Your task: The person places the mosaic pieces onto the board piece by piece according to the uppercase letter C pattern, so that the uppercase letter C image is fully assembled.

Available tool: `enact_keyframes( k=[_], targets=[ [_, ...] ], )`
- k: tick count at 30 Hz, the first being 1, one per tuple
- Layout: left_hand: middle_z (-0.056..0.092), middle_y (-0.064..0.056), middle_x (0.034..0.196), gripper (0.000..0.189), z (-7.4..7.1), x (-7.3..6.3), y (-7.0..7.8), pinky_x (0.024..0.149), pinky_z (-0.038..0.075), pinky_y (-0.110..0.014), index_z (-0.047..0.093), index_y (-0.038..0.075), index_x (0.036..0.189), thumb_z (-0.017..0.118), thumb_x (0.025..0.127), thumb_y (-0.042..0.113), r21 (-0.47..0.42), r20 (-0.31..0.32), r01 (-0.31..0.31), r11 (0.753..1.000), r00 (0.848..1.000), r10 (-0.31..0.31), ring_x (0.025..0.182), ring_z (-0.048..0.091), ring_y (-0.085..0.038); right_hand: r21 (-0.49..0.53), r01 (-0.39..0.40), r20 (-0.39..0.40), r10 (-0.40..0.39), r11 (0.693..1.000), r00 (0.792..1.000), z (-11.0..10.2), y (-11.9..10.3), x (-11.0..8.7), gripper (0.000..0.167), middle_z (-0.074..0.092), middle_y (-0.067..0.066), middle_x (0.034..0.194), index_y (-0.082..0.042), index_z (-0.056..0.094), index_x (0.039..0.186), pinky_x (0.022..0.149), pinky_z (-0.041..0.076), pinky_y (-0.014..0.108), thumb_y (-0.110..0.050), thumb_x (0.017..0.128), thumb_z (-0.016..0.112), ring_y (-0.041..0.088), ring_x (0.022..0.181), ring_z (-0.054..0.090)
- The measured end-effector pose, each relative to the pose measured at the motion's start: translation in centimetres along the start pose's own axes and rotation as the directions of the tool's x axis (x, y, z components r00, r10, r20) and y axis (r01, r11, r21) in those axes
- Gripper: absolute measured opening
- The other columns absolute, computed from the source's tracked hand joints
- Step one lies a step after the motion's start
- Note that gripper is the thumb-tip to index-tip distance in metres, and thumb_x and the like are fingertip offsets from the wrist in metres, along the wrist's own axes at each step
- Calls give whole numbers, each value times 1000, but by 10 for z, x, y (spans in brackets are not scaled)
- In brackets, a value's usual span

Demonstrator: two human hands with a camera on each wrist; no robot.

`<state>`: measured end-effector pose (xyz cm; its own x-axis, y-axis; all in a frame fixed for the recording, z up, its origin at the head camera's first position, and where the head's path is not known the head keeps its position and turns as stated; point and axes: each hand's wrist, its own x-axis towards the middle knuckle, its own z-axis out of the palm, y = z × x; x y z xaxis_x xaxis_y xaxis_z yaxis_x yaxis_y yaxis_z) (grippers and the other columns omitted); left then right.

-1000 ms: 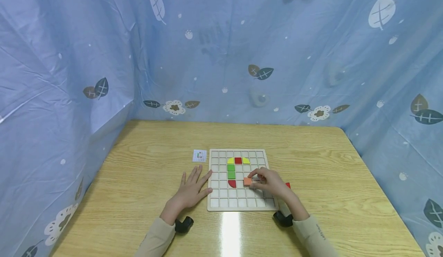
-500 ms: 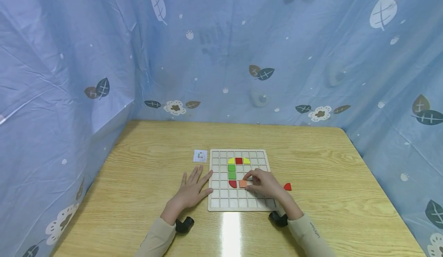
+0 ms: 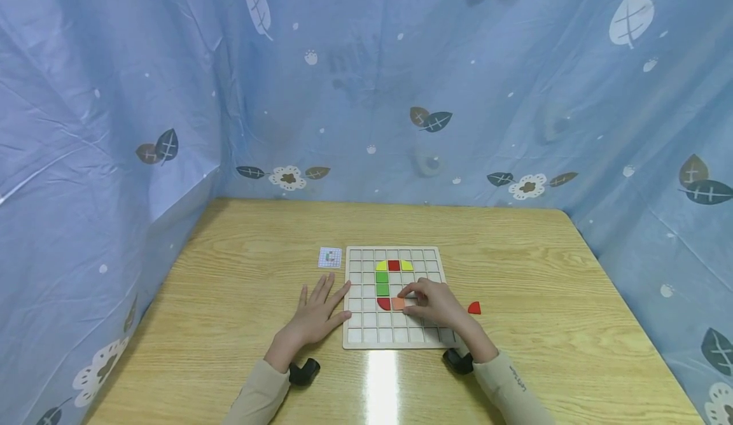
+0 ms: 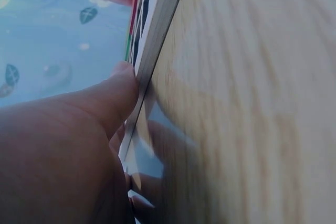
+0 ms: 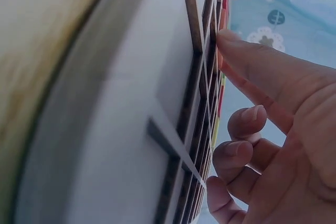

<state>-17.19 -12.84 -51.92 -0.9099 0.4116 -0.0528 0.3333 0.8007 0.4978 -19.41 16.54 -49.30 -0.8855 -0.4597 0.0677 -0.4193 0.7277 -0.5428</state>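
Observation:
My right hand [image 3: 438, 303] pinches an orange square tile [image 3: 397, 304] between thumb and index finger. The tile lies in a cell of the white grid board [image 3: 369, 335], directly right of a red quarter-round tile [image 3: 383, 304]. In the right wrist view, the thumb and index finger meet the orange tile [image 5: 223, 19] at the board's surface while the other fingers curl above it. My left hand [image 3: 312, 319] rests spread on the table, thumb and index fingertips at the board's left edge. Two green squares [image 3: 382, 284], a red square [image 3: 394, 265] and two yellow quarter-rounds [image 3: 406, 265] fill other cells.
A small printed card [image 3: 329, 257] with a coloured grid pattern lies by the board's upper left corner. Another red quarter-round [image 3: 474, 308] lies on the wooden table [image 3: 527, 272] to the right. A blue patterned curtain [image 3: 366, 94] hangs behind and at both sides.
My right hand has moved left with the orange tile, which now lies in the cell beside the red quarter-round. The loose red piece at right has come fully into view. The left hand has stayed still.

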Motion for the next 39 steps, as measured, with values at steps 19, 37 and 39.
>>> enact_keyframes(
  k=[19, 37, 39],
  targets=[
    [6, -12, 156, 61, 2, -2, 0, 109, -5, -60, 22, 29, 148, 40, 94, 53, 6, -7, 10, 1000, 1000, -9, 143, -1, -29, 35, -51, 0, 51, 998, 999, -8, 5, -8, 23, 47, -2, 70, -21, 72, 99, 54, 28, 19, -22, 76, 76, 9, 62, 37],
    [12, -21, 153, 59, -5, -2, 5, 106, -3, -65, 29, 17, 147, 45, 95, 42, -23, -14, -25, 999, 1000, 25, 141, 5, -40, 40, -84, -53, 86, 996, 995, -26, 25, -30, 24, 48, -1, 73, -19, 71, 100, 56, 32, 20, -20, 76, 76, 10, 65, 39],
    [10, -19, 154, 60, -4, -1, 3, 107, -4, -64, 26, 20, 148, 43, 96, 45, -13, -4, -16, 1000, 1000, 16, 142, 3, -37, 23, -75, -69, 76, 997, 995, -28, 29, -33, 25, 47, -1, 71, -19, 72, 100, 55, 31, 20, -21, 76, 76, 9, 63, 38]
  ],
)
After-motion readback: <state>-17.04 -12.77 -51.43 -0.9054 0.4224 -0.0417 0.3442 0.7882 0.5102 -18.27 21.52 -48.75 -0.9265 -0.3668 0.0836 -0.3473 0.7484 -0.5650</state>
